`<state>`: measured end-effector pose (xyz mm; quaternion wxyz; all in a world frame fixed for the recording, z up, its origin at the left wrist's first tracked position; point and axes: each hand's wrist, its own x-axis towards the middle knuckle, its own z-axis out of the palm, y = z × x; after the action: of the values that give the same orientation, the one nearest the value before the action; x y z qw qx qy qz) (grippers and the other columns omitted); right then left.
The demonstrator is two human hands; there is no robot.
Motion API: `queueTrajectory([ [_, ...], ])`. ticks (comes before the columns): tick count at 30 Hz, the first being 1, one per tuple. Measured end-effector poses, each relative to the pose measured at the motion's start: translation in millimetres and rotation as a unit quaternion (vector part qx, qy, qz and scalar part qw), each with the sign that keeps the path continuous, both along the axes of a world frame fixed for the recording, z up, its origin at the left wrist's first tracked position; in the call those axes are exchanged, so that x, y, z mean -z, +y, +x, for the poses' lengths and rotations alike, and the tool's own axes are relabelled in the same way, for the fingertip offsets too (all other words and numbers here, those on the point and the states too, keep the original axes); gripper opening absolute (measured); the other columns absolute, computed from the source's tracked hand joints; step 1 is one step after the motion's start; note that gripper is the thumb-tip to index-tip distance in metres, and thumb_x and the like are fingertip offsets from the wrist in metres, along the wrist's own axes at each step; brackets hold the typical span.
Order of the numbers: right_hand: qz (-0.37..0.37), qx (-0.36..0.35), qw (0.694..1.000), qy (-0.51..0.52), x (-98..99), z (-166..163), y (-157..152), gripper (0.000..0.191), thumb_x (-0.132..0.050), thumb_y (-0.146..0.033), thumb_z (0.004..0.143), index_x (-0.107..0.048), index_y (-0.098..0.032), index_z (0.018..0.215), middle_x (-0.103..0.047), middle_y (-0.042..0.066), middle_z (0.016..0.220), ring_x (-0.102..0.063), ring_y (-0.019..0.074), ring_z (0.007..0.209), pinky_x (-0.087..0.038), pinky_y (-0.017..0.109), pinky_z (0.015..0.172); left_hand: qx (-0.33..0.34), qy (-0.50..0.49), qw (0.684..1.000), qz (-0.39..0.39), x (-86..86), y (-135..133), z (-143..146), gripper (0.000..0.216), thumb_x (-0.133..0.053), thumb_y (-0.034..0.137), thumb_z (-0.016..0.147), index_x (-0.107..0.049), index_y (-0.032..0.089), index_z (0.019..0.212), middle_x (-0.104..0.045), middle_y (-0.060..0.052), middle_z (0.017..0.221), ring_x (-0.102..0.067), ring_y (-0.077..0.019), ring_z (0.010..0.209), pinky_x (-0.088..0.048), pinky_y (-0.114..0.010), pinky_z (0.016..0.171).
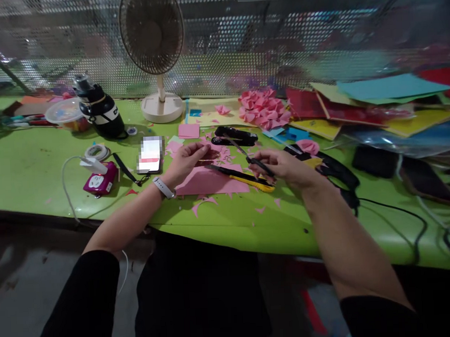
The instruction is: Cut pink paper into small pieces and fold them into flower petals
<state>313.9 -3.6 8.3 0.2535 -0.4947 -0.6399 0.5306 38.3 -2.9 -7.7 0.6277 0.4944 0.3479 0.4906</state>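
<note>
My right hand [273, 164] is closed around the black handles of a pair of scissors [260, 165], blades pointing up and left. To its left, my left hand [187, 162], with a white wristband, pinches what looks like a small piece of pink paper [209, 158], hard to separate from the scraps behind. Below both hands lie a pink sheet [206, 181] and a yellow-and-black utility knife [248, 180]. Just beyond the hands sits a black stapler [234, 136]. Small pink offcuts [202, 204] are scattered around.
A pile of folded pink paper pieces [263, 108] and a fan [162, 107] stand at the back. On the left are a phone [150, 154], a magenta box [100, 179] and a black bottle [105, 114]. Coloured sheets [389, 89] and a black corded tool [337, 171] lie right.
</note>
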Motion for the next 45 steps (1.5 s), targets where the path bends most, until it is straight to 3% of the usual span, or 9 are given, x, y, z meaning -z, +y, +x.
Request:
queueTrajectory([
  [8,0.016,-0.058,0.997,-0.043,-10.2,-5.6,-5.1,0.056,-0.089,-0.063,0.057,-0.064,-0.018,0.080,-0.059,0.000,0.066,-0.049,0.0093,0.055,-0.033,0.022,0.044,0.014,0.018,0.999,0.030,0.8,5.1,-7.1,0.023,-0.070,0.036,0.093,-0.068,0.012,0.094,-0.077,-0.009,0.097,-0.075,-0.0156,0.092,-0.060,-0.034,0.092],
  [21,0.009,-0.068,0.997,-0.048,1.7,-6.2,-0.6,0.053,-0.089,-0.062,0.059,-0.064,-0.020,0.081,-0.058,0.000,0.066,-0.050,0.0112,0.056,-0.033,0.025,0.046,0.025,-0.014,0.999,0.028,4.8,7.2,-7.1,0.022,-0.073,0.034,0.091,-0.069,0.012,0.091,-0.078,-0.009,0.094,-0.077,-0.0167,0.091,-0.061,-0.037,0.095],
  [30,0.007,-0.067,0.997,-0.038,2.6,-9.1,-0.4,0.055,-0.091,-0.062,0.056,-0.065,-0.019,0.079,-0.058,-0.001,0.063,-0.048,0.0103,0.053,-0.032,0.024,0.045,0.033,0.009,0.999,0.027,3.9,6.8,-6.9,0.017,-0.069,0.028,0.094,-0.070,0.012,0.092,-0.078,-0.008,0.092,-0.076,-0.0158,0.093,-0.060,-0.036,0.097],
  [45,-0.007,-0.052,0.998,-0.028,-1.8,-14.1,-4.2,0.055,-0.092,-0.059,0.052,-0.064,-0.020,0.078,-0.061,0.000,0.064,-0.052,0.0119,0.056,-0.037,0.024,0.048,0.029,0.031,0.999,0.018,1.7,4.3,-7.1,0.022,-0.072,0.035,0.091,-0.070,0.013,0.094,-0.078,-0.010,0.094,-0.076,-0.0196,0.101,-0.058,-0.039,0.100],
])
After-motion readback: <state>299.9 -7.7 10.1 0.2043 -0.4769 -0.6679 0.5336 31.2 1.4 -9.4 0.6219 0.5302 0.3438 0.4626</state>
